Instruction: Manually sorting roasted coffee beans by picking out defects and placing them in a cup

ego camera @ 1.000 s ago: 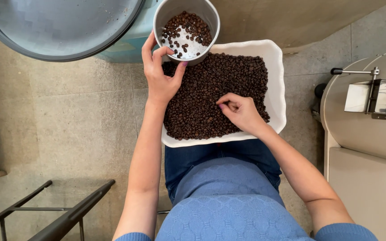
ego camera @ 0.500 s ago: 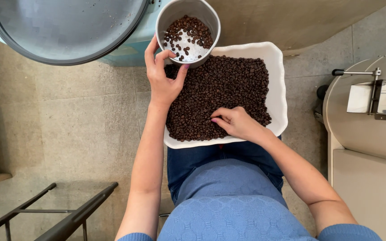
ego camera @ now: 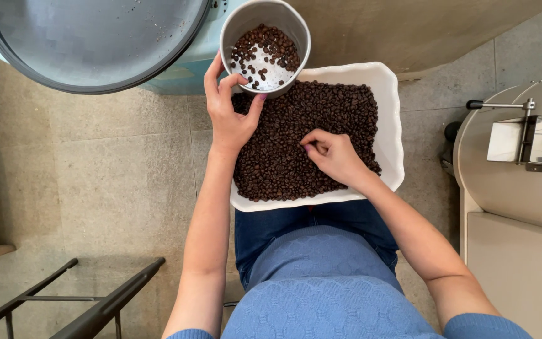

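The left hand [ego camera: 232, 116] is gripping a small white cup [ego camera: 265, 46] at its near rim, the thumb hooking over the edge and the fingers wrapping round the outer wall, so the hand is clamped on the cup. The cup is hanging just above the far left corner of a white tray [ego camera: 389, 119] that is resting on the person's lap. The right hand [ego camera: 332, 156] is lying on the coffee beans [ego camera: 283, 157] near the middle of the tray, its fingertips curling together and pinching down into the heap; whether a bean is sitting between them I cannot tell.

Compared with half a second ago, the right hand is sitting in much the same place on the beans, though a second ago it was lying a little further toward the tray's centre with the fingers more bent under. The left hand is keeping its hold on the cup at the same corner.

The beans are dark brown, roasted and glossy, filling the tray in a thick even layer. The cup is holding a thin scatter of the same beans, with its pale bottom showing through.
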